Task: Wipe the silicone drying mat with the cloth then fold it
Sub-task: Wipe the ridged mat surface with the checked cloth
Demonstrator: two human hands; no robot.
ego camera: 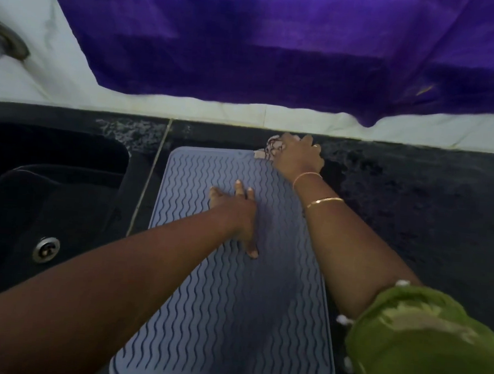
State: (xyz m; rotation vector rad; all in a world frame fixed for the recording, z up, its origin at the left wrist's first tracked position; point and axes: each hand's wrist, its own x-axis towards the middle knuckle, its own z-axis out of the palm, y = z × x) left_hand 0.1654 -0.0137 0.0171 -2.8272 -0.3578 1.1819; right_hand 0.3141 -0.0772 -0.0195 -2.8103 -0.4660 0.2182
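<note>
I had my left hand flat on the mat at frame centre, fingers spread wide. My right hand gripped the bunched cloth at the mat's upper-right corner.

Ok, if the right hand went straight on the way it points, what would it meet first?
Probably the white wall behind the counter: the right hand, holding the cloth at the mat's far corner, points at it across a narrow strip of counter.
</note>
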